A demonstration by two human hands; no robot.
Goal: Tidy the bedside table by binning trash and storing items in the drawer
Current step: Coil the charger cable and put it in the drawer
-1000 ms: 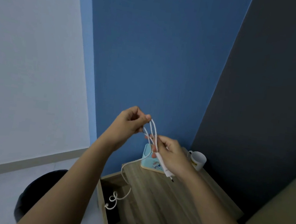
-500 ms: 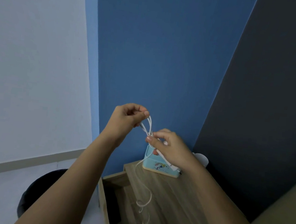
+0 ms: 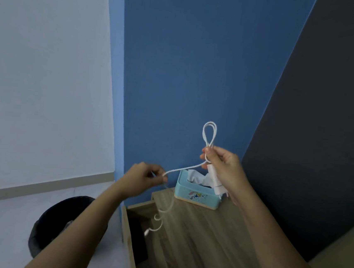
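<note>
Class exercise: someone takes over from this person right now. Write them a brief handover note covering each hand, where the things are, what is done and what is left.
Right hand: pinches folded loops of the white cable, charger plug against the palm.
Left hand: grips the cable further along; its tail dangles over the open drawer.
Tissue box sits on the bedside table; dark bin on the floor, left.
Done: drawer open, coiling started.
Left: finish coiling, put the cable in the drawer.

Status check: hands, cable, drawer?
Right hand pinches looped white cable with charger plug. Left hand grips the strand, tail dangling over the open drawer. Tissue box behind, not blocking.
</note>
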